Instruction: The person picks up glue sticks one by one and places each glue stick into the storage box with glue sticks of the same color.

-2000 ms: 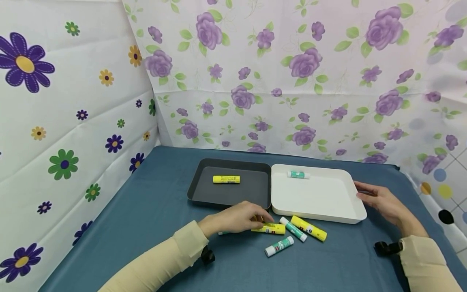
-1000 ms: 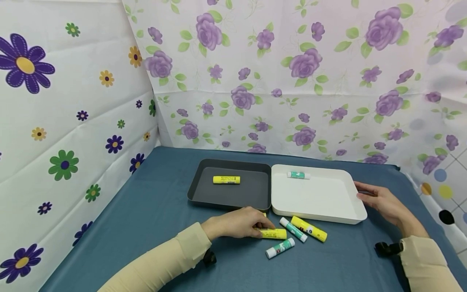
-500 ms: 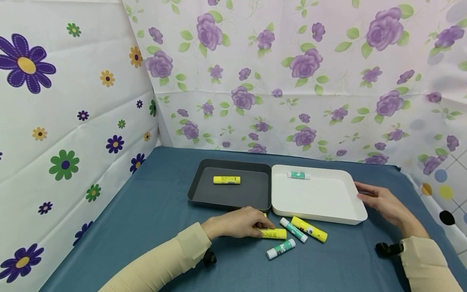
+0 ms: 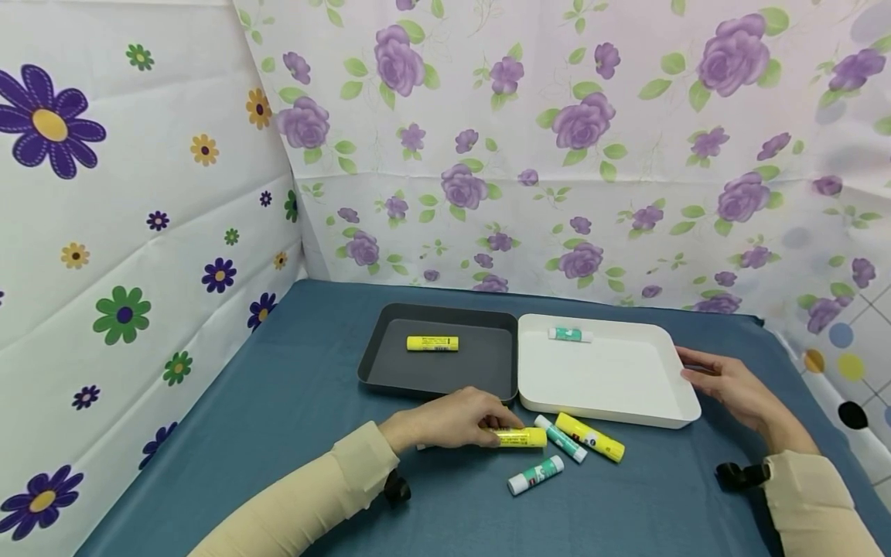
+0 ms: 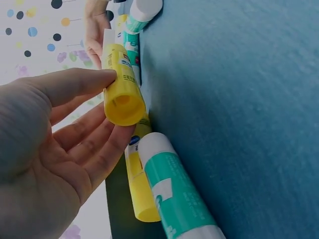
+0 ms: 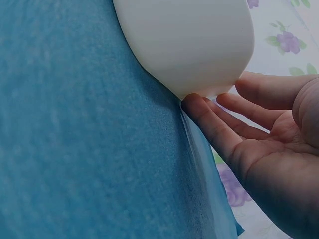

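My left hand [image 4: 455, 418] pinches a yellow glue stick [image 4: 520, 438] between thumb and fingers, in front of the dark grey tray [image 4: 369, 363]. In the left wrist view the held stick's open hollow end faces the camera. Below it lie another yellow glue stick [image 5: 142, 184] and a green glue stick [image 5: 174, 194] with white ends; in the head view the left hand mostly hides these two. My right hand [image 4: 741, 394] touches the right end wall of the white tray [image 4: 685, 402] with its fingertips, fingers extended.
A yellow glue stick [image 4: 432, 343] lies in the dark tray, a green one [image 4: 569, 334] in the white tray. Right of the left hand lie a green glue stick [image 4: 560, 439], a yellow one [image 4: 590, 437] and a nearer green one [image 4: 535, 475]. Floral cloths [image 4: 487, 193] hang behind the table.
The left hand moved slightly toward me onto the yellow glue stick, took hold, and has now risen a little with it. The right hand and both trays stay put.
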The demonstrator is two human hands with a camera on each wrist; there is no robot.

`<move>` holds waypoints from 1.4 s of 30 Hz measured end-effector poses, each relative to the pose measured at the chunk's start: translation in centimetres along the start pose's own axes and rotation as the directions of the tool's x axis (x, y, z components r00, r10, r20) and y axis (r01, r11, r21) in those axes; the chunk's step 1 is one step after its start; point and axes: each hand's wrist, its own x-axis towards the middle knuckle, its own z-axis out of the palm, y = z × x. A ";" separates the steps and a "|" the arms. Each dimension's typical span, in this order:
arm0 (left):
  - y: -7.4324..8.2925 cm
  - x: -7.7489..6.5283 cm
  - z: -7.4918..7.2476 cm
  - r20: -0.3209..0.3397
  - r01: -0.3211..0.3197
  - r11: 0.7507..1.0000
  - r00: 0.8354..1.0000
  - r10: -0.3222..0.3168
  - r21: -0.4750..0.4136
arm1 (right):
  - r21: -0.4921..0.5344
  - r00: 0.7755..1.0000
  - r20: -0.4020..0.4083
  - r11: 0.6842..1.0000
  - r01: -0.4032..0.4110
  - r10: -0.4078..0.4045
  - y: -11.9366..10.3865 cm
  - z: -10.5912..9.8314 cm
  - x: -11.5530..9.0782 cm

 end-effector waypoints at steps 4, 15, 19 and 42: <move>-0.1 -0.1 -0.4 -0.012 -0.008 0.999 1.000 0.007 -0.048 | 0.004 1.000 0.001 1.000 -0.003 0.003 0.1 0.0 0.0; 0.0 -0.8 -1.8 -0.076 0.013 0.989 0.997 -0.024 -0.146 | 0.020 1.000 0.008 1.000 -0.004 0.004 0.2 0.3 0.3; -0.2 -0.8 -2.6 -0.106 0.000 0.987 0.994 -0.017 -0.160 | 0.026 1.000 0.004 1.000 -0.002 0.002 0.3 0.3 0.3; -2.7 -1.1 -7.9 -0.252 0.062 0.982 0.962 -0.106 -0.178 | 0.018 1.000 -0.004 1.000 0.003 -0.002 0.2 0.0 0.0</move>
